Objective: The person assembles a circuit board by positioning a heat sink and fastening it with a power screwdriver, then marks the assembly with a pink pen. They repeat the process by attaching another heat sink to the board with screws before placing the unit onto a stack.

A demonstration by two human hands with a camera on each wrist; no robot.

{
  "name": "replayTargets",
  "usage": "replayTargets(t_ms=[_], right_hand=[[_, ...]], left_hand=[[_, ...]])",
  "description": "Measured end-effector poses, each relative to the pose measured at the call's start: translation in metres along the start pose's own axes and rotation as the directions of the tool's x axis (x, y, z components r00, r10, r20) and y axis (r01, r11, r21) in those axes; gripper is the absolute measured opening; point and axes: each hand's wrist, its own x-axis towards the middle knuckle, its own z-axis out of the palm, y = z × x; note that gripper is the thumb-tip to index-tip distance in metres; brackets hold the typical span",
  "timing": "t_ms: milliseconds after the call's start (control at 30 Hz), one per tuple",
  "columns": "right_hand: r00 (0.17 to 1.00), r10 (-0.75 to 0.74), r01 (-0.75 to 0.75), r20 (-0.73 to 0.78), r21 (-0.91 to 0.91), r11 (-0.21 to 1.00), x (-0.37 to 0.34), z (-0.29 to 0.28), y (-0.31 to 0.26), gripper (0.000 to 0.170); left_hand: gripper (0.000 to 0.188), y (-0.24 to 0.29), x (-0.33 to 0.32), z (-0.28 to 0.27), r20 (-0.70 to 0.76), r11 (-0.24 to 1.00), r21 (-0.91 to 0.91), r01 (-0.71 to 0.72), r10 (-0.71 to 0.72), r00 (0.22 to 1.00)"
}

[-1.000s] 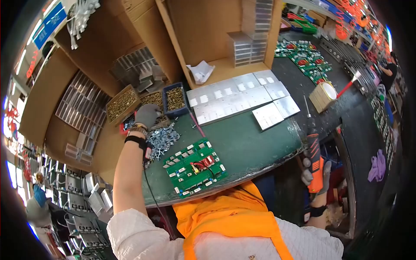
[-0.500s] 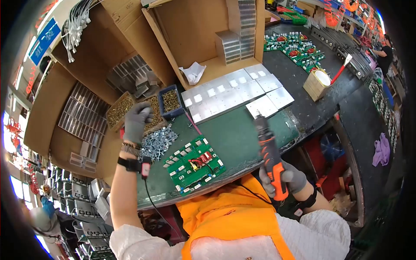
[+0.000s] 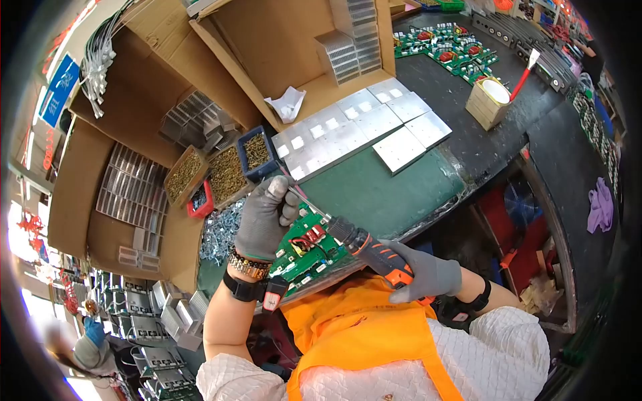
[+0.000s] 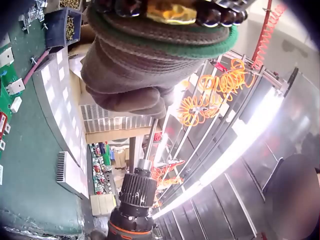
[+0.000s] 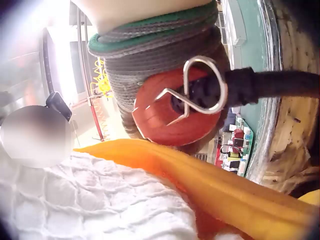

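Note:
The gloved left hand [image 3: 262,224] is raised over the green circuit board [image 3: 304,250], fingers curled at the tip of the long driver bit [image 3: 309,204]. From the left wrist, that glove [image 4: 130,75] meets the upper end of the bit [image 4: 151,140]; its very tip is hidden by the fingers. The right hand [image 3: 428,271] grips the orange and black power screwdriver [image 3: 381,257], which points up and left. In the right wrist view the glove [image 5: 165,65] is wrapped about the tool's red end [image 5: 175,122], with a metal hook and black cable.
Bins of brass-coloured screws [image 3: 227,170] and a pile of silvery parts [image 3: 221,234] lie at left. Flat metal plates [image 3: 348,127] line the green mat [image 3: 374,190]. A white-filled pot [image 3: 488,107] with a red-handled brush stands at right; cardboard boxes [image 3: 267,47] rise behind.
The left hand has come from the screw bins to above the board. The right hand has raised the screwdriver from the right side and swung its bit leftward to the left fingers.

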Motion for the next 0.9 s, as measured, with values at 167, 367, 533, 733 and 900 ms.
replayTargets(t_ms=[167, 367, 533, 733, 900], right_hand=[[0.998, 0.051, -0.053, -0.034, -0.039, 0.998, -0.017, -0.012, 0.000, 0.102], [0.996, 0.001, -0.032, 0.088, 0.347, 0.937, -0.041, -0.022, 0.021, 0.106], [0.969, -0.019, 0.133, -0.245, 0.461, 0.877, -0.079, -0.034, 0.036, 0.101], [0.900, -0.039, 0.292, -0.434, 0.536, 0.792, -0.110, -0.044, 0.058, 0.096], [0.867, -0.021, 0.334, -0.497, 0.550, 0.765, -0.125, -0.040, 0.073, 0.096]], left_hand=[[0.021, 0.010, -0.003, 0.029, -0.170, 0.822, 0.564, 0.073, 0.029, 0.985], [0.039, -0.021, 0.015, 0.043, -0.043, 0.827, 0.556, 0.080, -0.067, 0.997], [0.085, -0.063, 0.075, 0.081, 0.149, 0.626, 0.776, -0.077, -0.064, 0.987], [0.091, -0.131, 0.133, 0.129, 0.135, -0.330, 0.936, -0.120, 0.022, 0.991], [0.090, -0.130, 0.158, 0.166, -0.005, -0.545, 0.838, -0.033, -0.067, 0.998]])
